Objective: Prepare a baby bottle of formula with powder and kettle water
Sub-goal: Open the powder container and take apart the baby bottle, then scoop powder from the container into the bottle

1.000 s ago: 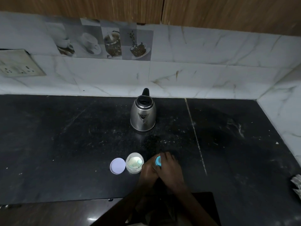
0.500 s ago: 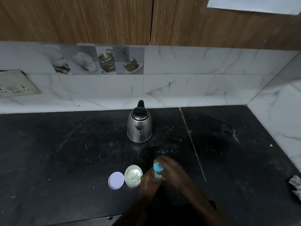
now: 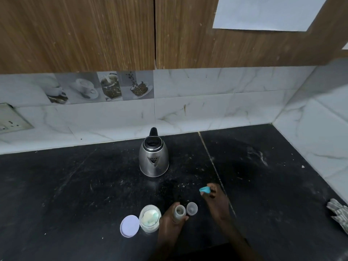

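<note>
Countertop of black speckled stone [image 3: 75, 194] fills the view, and both hands are working near its front edge. One rounded stainless-steel kettle with a black lid and handle [image 3: 153, 157] stands upright toward the back, spout toward the camera, well apart from the hands. Left hand [image 3: 169, 223] comes up from below, fingers and thumb curled round one small clear baby bottle [image 3: 179, 212], holding it upright with its open mouth showing; whether its base touches the stone I cannot tell. Right hand [image 3: 216, 200] reaches out further right, fingertips pinching one bright blue plastic screw collar [image 3: 205, 190], clear of the bottle. One crumpled grey cloth [image 3: 339, 213] lies at the far right edge. Just left of the left hand sits one clear round jar of pale powder [image 3: 150, 218], uncapped, with something teal in the powder, too blurred to name. One flat round lilac lid [image 3: 129, 226] lies right beside the jar on its left. One small clear domed cap [image 3: 192, 208] rests on the stone just right of the bottle, between the two hands.
</note>
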A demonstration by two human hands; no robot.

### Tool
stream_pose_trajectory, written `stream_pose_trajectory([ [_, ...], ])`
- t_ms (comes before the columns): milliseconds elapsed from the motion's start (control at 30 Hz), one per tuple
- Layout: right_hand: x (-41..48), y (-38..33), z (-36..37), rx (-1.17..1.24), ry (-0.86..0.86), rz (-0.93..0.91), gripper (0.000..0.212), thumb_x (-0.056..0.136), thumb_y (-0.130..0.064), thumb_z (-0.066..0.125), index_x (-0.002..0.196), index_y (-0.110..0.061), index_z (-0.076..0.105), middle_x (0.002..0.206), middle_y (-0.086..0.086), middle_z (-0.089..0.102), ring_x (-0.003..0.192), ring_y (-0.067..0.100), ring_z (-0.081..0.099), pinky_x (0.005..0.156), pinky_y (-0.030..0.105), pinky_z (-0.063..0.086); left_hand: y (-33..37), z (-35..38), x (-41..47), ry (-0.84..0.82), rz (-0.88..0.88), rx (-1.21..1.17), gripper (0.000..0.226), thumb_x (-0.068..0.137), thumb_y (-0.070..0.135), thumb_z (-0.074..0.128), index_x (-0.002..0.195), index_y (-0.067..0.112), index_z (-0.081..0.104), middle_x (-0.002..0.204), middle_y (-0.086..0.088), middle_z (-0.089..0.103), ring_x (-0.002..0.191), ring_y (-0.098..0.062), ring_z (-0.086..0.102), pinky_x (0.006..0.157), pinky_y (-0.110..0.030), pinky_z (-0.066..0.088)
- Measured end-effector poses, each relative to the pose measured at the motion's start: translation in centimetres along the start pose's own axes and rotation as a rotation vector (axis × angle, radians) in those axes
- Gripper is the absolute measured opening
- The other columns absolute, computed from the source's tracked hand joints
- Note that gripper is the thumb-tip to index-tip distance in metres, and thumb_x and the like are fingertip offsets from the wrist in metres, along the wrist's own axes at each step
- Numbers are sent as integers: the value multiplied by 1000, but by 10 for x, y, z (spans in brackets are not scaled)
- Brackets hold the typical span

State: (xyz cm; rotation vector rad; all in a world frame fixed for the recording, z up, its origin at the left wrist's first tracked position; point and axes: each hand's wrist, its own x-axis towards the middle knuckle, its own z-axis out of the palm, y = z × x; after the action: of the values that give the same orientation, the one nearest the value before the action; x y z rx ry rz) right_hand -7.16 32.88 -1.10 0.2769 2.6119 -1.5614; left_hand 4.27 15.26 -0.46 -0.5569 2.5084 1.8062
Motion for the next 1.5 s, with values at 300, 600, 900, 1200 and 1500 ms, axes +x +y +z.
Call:
stream_pose_trajectory([
  [300, 0, 53, -6, -423, -127, -57, 38, 73, -21, 71, 109, -27, 64, 100, -4, 66, 92, 21, 62, 77, 30, 45, 3, -1, -2, 13, 25, -11, 47, 82, 24, 81, 85, 63, 56, 93, 0, 74, 81, -7, 69, 77, -24, 53],
  [600, 2, 73, 14, -752, -237, -284, 58, 63, 0, 79, 119, -14, 75, 116, 4, 70, 103, 28, 61, 94, 36, 53, -3, 4, -2, 25, 48, 19, 40, 79, 28, 79, 89, 60, 58, 91, 5, 73, 85, -10, 70, 78, -29, 56],
  [900, 0, 73, 13, -839, -224, -268, 62, 60, 3, 81, 120, -13, 73, 114, 4, 73, 103, 27, 63, 88, 36, 58, -24, 10, 8, 18, 1, 62, 44, 89, 20, 80, 129, 29, 63, 119, 13, 68, 108, 12, 62, 87, -6, 46],
  [1200, -16, 59, 7, -829, -215, -291, 84, 50, 10, 77, 131, -9, 66, 132, 11, 64, 106, 33, 63, 81, 44, 60, -37, 18, 9, 13, 29, 73, 69, 92, 25, 79, 153, 31, 47, 149, 15, 54, 137, -2, 49, 118, -31, 39],
  [1500, -31, 10, 17, -524, -57, -384, 75, 59, 18, 71, 130, -6, 66, 137, 13, 60, 120, 32, 58, 98, 45, 54, -16, 11, -14, 89, 324, 138, 85, 100, 24, 62, 165, 39, 9, 174, 13, 19, 161, -5, 12, 129, -23, 17],
])
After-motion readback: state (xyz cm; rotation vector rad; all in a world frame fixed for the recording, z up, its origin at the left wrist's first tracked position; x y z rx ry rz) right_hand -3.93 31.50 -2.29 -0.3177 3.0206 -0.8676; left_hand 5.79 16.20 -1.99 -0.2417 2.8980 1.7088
